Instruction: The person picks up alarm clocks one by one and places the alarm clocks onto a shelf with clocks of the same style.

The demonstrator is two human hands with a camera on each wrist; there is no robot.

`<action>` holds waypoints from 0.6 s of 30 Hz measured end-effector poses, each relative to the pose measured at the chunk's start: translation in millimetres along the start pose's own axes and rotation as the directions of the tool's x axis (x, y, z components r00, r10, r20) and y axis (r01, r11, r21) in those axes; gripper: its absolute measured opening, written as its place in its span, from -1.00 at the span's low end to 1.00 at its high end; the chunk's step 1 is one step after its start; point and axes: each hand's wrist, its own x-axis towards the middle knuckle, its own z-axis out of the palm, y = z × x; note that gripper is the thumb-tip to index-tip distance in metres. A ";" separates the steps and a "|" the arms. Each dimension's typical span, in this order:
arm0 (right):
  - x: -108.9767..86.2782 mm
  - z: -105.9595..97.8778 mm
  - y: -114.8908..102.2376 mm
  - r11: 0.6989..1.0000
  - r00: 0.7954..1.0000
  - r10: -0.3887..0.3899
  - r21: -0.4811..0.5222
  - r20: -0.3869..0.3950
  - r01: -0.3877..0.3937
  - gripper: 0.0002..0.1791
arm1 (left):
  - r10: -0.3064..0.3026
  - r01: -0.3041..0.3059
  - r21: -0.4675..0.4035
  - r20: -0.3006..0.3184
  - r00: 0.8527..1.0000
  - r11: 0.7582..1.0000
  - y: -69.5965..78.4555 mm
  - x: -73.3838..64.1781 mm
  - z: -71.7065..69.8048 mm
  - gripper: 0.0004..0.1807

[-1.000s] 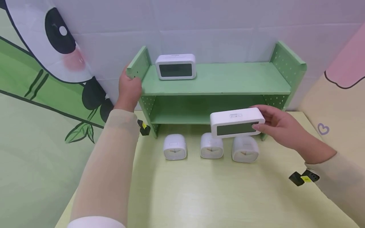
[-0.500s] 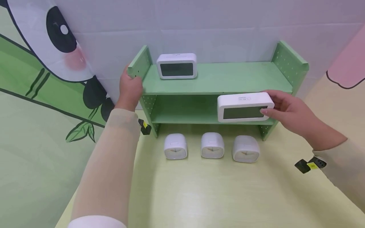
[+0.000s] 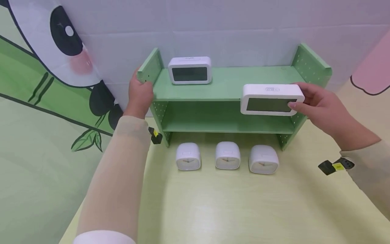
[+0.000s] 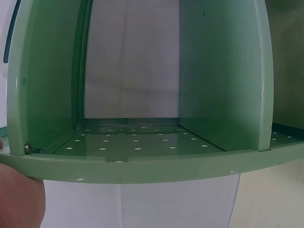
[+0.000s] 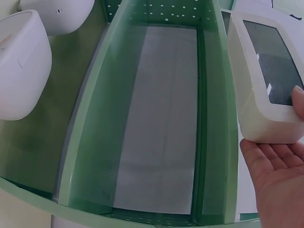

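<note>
The thumb of the right hand (image 3: 326, 108) presses on the screen near one end of a white digital clock (image 3: 271, 101), its other fingers behind and under that end, so the clock is gripped; it sits in front of the green shelf (image 3: 228, 117), across the right part of the upper board's front edge, and whether it touches the board cannot be told. The left hand (image 3: 140, 95) grips the shelf's left side panel, thumb at the front edge, the other fingers mostly hidden behind it. The shelf has two tiers between dotted side panels; the upper one bears a second digital clock (image 3: 190, 70), near the shelf's left end. On the table (image 3: 201, 203), just in front of the shelf's foot, stand three small dial clocks: the left one (image 3: 188, 156), the middle one (image 3: 227, 156) and the right one (image 3: 263, 159). A second ago the held clock was lower, overlapping two of these dial clocks and tilted with its right end higher; it has since risen and levelled, while the left hand stays on the panel. The held clock's screen faces out from the shelf toward the person, its long axis running along the shelf's length.
</note>
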 end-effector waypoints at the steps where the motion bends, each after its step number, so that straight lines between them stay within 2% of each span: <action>1: 0.6 -0.9 -0.9 1.000 1.000 0.006 0.000 -0.002 -0.006 -0.48 | -0.003 0.003 0.000 -0.002 1.000 1.000 0.1 0.1 -0.1 -0.19; 11: 10.7 -4.8 -8.1 0.996 0.998 0.058 -0.064 -0.015 -0.059 -0.45 | -0.013 0.013 0.020 -0.013 1.000 1.000 -0.7 -0.1 -0.4 -0.20; 18: 19.6 0.0 -12.1 0.999 0.999 0.029 -0.035 -0.029 -0.030 -0.43 | -0.006 0.006 0.012 -0.010 1.000 1.000 -0.8 0.1 0.1 -0.20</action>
